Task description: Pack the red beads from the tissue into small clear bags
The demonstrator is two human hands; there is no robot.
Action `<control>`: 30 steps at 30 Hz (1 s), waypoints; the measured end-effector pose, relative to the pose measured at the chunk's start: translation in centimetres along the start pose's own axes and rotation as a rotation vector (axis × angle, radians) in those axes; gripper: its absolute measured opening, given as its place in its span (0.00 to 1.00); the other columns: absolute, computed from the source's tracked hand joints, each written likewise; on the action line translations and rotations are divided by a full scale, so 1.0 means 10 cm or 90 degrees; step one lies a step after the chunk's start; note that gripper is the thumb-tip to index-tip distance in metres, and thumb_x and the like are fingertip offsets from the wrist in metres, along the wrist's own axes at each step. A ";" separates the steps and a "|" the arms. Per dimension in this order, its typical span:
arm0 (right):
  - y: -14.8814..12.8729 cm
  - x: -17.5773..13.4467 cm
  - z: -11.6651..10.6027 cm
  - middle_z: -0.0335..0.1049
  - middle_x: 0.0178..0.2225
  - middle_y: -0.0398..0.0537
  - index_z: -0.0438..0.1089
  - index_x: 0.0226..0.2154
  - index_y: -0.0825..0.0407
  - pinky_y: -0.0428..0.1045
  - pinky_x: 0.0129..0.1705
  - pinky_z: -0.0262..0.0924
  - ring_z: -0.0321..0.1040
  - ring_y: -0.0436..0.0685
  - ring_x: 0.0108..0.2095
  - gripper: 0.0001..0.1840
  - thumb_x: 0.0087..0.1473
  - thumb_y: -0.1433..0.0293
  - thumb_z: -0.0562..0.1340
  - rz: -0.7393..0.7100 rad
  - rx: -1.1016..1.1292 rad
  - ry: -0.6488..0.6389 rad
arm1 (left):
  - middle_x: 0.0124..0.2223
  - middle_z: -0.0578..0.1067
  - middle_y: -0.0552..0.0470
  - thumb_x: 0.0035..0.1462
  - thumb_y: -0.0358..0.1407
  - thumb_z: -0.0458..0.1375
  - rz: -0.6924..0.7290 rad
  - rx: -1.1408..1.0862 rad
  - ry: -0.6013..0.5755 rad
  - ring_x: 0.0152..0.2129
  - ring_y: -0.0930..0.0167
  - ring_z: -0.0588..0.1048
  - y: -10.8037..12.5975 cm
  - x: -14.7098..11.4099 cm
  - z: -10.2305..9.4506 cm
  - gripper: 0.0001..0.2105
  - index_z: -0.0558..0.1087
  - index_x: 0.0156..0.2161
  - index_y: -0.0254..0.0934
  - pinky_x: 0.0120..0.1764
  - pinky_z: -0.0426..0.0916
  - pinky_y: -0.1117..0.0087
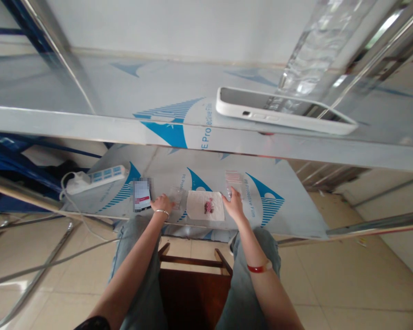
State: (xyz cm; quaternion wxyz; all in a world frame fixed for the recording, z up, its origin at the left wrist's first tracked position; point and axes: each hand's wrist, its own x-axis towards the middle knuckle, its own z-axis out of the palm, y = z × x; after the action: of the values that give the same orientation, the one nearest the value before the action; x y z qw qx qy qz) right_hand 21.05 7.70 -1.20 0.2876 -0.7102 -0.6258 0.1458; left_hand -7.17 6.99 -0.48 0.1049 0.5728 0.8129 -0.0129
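Observation:
On the lower shelf a white cloth square (195,208) lies flat, with a small dark red patterned figure (209,206) on it. My right hand (234,204) is at the cloth's right edge, its thumb and fingers apart. Just beyond these fingers lies a stack of pink-and-white striped pieces (232,177), partly in what looks like clear plastic. My left hand (163,204) rests left of the cloth with fingers stretched out. Its fingertips are at a clear plastic bag (177,197), whose contents, if any, I cannot make out. A phone with a lit screen (142,195) lies beside my left hand.
A white power strip (106,175) with a plugged-in cable stands at the left. Above, the upper shelf's front edge (117,130) crosses the view, and a white-cased phone (282,114) lies on it. A wooden stool (192,293) is between my legs.

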 end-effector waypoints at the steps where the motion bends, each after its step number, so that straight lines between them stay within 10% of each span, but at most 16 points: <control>1: -0.02 0.00 0.02 0.59 0.52 0.64 0.55 0.55 0.60 0.57 0.51 0.55 0.56 0.64 0.54 0.30 0.51 0.63 0.55 -0.004 0.001 0.000 | 0.42 0.75 0.31 0.51 0.43 0.57 -0.002 0.005 0.002 0.40 0.52 0.74 0.00 0.00 0.00 0.22 0.69 0.47 0.28 0.43 0.62 0.54; 20: -0.44 -0.22 0.17 0.68 0.43 0.54 0.68 0.43 0.53 0.52 0.46 0.59 0.64 0.58 0.46 0.15 0.51 0.71 0.59 -0.176 -0.005 -0.088 | 0.40 0.74 0.39 0.53 0.30 0.48 0.007 0.019 0.162 0.41 0.58 0.71 0.04 -0.04 -0.08 0.11 0.72 0.37 0.32 0.41 0.59 0.61; 30: -0.82 -0.33 0.27 0.72 0.42 0.52 0.71 0.41 0.52 0.53 0.48 0.56 0.66 0.58 0.45 0.13 0.50 0.69 0.63 -0.312 0.027 -0.132 | 0.22 0.70 0.53 0.56 0.40 0.50 0.204 -0.368 0.201 0.20 0.73 0.68 0.14 -0.09 -0.19 0.12 0.67 0.26 0.36 0.26 0.56 0.74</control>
State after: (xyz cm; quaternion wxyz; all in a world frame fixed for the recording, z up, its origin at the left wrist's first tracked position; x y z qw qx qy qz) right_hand 12.34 5.50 0.97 0.2632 -0.5128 -0.8020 0.1568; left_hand -5.85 6.90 1.72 0.1368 0.6343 0.6891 0.3225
